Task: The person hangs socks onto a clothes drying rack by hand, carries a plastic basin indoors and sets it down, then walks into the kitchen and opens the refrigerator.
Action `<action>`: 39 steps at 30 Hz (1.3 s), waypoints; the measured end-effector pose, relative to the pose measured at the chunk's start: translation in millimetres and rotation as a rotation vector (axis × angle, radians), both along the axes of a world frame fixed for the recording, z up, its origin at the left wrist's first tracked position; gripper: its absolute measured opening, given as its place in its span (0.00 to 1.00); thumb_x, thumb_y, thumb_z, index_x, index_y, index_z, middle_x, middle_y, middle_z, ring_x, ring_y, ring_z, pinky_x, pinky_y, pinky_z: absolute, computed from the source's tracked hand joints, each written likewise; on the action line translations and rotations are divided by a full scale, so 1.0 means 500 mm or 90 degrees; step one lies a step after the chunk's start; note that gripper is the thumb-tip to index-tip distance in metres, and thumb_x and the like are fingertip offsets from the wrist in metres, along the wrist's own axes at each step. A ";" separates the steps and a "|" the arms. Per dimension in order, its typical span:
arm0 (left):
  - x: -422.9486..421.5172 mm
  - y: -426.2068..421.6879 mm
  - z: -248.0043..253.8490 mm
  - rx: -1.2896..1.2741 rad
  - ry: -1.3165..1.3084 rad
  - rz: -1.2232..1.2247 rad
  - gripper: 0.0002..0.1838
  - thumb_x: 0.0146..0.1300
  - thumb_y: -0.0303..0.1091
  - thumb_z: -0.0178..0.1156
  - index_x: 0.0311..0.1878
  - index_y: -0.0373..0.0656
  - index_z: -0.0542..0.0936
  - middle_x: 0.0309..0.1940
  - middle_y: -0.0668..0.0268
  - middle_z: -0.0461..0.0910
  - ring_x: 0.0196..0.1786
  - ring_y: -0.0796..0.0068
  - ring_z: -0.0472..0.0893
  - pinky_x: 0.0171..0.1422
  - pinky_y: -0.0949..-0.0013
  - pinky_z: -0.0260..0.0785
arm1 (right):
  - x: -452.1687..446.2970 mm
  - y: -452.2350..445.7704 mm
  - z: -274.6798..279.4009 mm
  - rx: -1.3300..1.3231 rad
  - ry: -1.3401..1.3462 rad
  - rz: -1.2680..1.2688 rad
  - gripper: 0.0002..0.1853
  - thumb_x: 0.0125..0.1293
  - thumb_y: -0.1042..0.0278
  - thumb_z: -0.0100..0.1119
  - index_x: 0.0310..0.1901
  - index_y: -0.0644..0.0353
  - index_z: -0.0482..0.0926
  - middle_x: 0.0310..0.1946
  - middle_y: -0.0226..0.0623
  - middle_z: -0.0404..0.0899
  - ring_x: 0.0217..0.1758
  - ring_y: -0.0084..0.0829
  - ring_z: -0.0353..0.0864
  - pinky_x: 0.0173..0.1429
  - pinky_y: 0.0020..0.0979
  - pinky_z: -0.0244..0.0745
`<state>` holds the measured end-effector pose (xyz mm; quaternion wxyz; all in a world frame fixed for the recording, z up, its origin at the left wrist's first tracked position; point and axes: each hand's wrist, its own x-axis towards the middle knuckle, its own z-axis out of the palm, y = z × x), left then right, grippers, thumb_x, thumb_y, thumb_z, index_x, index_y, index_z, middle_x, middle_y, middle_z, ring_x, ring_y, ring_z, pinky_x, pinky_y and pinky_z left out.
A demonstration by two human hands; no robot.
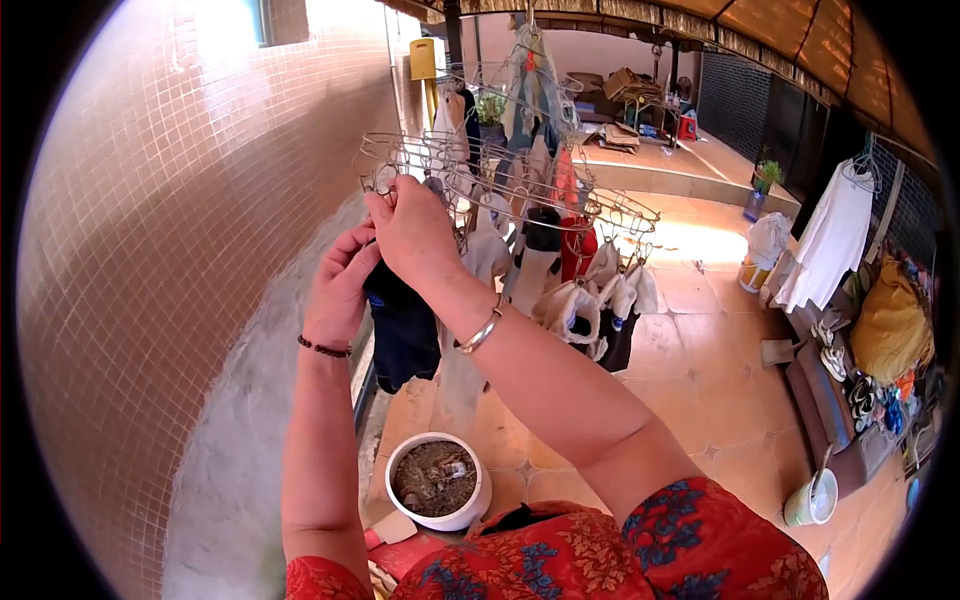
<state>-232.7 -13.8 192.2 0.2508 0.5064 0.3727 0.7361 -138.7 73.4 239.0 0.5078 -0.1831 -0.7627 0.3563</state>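
A round wire drying rack with many clips hangs in front of me at head height. At its left edge my right hand is closed, its fingertips pinching a metal clip. Just below and to the left, my left hand is closed on the upper edge of a dark navy garment, which hangs down beneath both hands. Its top is partly hidden by my fingers. White socks, a red piece of cloth and a black-and-white sock hang from the rack's other clips.
A tiled wall curves close on my left. Below stands a white pot of soil. On the right are a hanging white shirt, a yellow sack, shoes and a white bucket. A raised step lies behind the rack.
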 end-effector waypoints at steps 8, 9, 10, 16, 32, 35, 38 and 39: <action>0.015 0.007 0.007 -0.051 0.041 0.044 0.08 0.63 0.27 0.54 0.43 0.37 0.76 0.39 0.69 0.78 0.42 0.83 0.75 0.49 0.79 0.66 | 0.027 0.045 -0.011 -0.040 -0.038 0.093 0.20 0.53 0.51 0.59 0.31 0.64 0.81 0.25 0.45 0.80 0.30 0.39 0.80 0.38 0.33 0.73; 0.014 0.009 0.005 -0.052 0.039 0.045 0.08 0.63 0.27 0.54 0.43 0.37 0.76 0.39 0.69 0.78 0.42 0.83 0.75 0.49 0.79 0.66 | 0.037 0.050 -0.008 -0.040 -0.040 0.095 0.20 0.53 0.51 0.59 0.31 0.64 0.81 0.25 0.45 0.80 0.30 0.39 0.80 0.38 0.33 0.73; 0.015 0.010 0.001 -0.070 0.064 0.059 0.07 0.63 0.28 0.54 0.43 0.37 0.76 0.37 0.70 0.79 0.40 0.84 0.75 0.47 0.79 0.66 | 0.048 0.053 -0.006 -0.043 -0.066 0.095 0.19 0.53 0.52 0.59 0.30 0.64 0.81 0.24 0.43 0.79 0.28 0.37 0.80 0.37 0.32 0.72; 0.005 0.011 0.002 -0.176 0.163 0.084 0.06 0.63 0.30 0.55 0.39 0.38 0.76 0.32 0.73 0.78 0.34 0.87 0.75 0.41 0.80 0.67 | 0.066 0.090 -0.031 -0.047 -0.036 0.185 0.18 0.55 0.55 0.59 0.28 0.66 0.79 0.18 0.39 0.76 0.21 0.29 0.74 0.30 0.30 0.68; 0.016 0.046 -0.008 -0.167 -0.027 -0.032 0.04 0.59 0.25 0.57 0.37 0.38 0.76 0.33 0.71 0.78 0.35 0.85 0.75 0.42 0.80 0.67 | 0.087 0.103 -0.049 -0.134 0.001 0.327 0.15 0.62 0.59 0.56 0.32 0.66 0.79 0.19 0.23 0.71 0.24 0.15 0.64 0.30 0.21 0.61; 0.016 0.047 -0.012 -0.142 -0.026 -0.063 0.07 0.60 0.23 0.55 0.42 0.40 0.75 0.37 0.69 0.79 0.39 0.80 0.77 0.45 0.77 0.69 | 0.090 0.111 -0.049 -0.129 -0.017 0.336 0.15 0.62 0.59 0.55 0.32 0.66 0.78 0.19 0.24 0.71 0.25 0.15 0.65 0.32 0.21 0.62; 0.009 0.043 -0.010 -0.127 -0.118 -0.145 0.08 0.61 0.24 0.54 0.44 0.41 0.75 0.38 0.69 0.79 0.41 0.80 0.78 0.46 0.75 0.70 | 0.086 0.111 -0.052 -0.135 -0.028 0.359 0.16 0.63 0.59 0.54 0.31 0.66 0.78 0.20 0.24 0.71 0.26 0.15 0.65 0.33 0.21 0.62; 0.010 0.042 -0.011 -0.127 -0.119 -0.145 0.08 0.61 0.24 0.54 0.44 0.41 0.75 0.38 0.69 0.79 0.41 0.80 0.78 0.46 0.75 0.70 | 0.086 0.111 -0.054 -0.137 -0.032 0.370 0.16 0.63 0.59 0.54 0.32 0.66 0.79 0.21 0.24 0.72 0.26 0.15 0.66 0.34 0.21 0.62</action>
